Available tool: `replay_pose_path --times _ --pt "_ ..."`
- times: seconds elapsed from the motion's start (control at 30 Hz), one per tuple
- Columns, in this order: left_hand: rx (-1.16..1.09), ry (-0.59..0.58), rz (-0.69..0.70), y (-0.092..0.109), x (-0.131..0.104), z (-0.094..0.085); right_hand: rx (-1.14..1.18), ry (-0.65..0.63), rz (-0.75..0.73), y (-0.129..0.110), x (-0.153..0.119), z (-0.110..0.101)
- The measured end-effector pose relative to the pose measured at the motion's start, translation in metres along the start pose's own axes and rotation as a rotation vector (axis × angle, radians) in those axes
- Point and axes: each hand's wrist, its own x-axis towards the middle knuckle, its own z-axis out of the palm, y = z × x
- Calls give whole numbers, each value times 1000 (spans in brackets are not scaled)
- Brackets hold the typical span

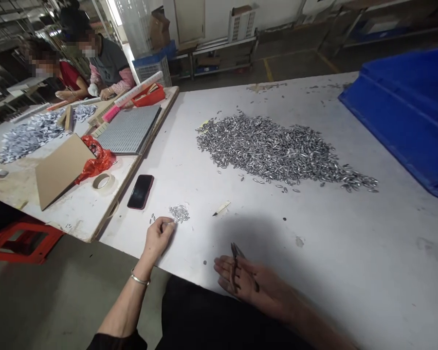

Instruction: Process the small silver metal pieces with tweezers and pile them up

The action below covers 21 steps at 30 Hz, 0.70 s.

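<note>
My left hand (159, 237) is at the near edge of a small heap of metal pieces (179, 213), its fingers curled and the thumb and index tip pinched together. What sits in that pinch is too small to make out. My right hand (246, 279) is turned palm up over the table's front edge. In it lie small cutting pliers (234, 265), jaws pointing away from me, one handle running between the fingers. Further back spreads a large pile of shiny, pointed-oval metal pieces (273, 148).
A black phone (140, 192) and a small pale blade-like tool (222, 208) lie on the white table (190, 175). At the right rests a blue bin (405, 112). The left table holds a tape roll (103, 183), cardboard (63, 167) and a grey ridged panel (129, 129). Two people work there.
</note>
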Motion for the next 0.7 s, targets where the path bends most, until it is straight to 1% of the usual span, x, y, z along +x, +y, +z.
replay_pose_path --times 0.07,0.13,0.2,0.27,0.4,0.47,0.53,0.6,0.67,0.7 --pt "296 35 148 -6 9 8 -38 -20 2 4 -4 1" --pt "506 36 229 -9 14 14 -51 -13 -50 7 -7 2" --pt "625 4 285 -12 16 18 -62 15 -112 9 -6 2" --pt "690 -32 344 -15 17 18 -99 36 -165 13 -1 1" --pt "740 -48 408 -17 14 14 -224 43 -224 20 10 4" --pt "700 -63 416 -17 11 11 -270 30 -224 22 13 9" --pt "601 -79 413 -16 7 9 -301 9 -220 23 14 14" --pt "512 -71 396 -16 4 8 -318 -1 -226 24 16 17" --pt "506 -39 371 -15 3 11 -330 3 -246 25 19 17" --pt "545 -21 359 -15 3 14 -336 7 -255 26 21 16"
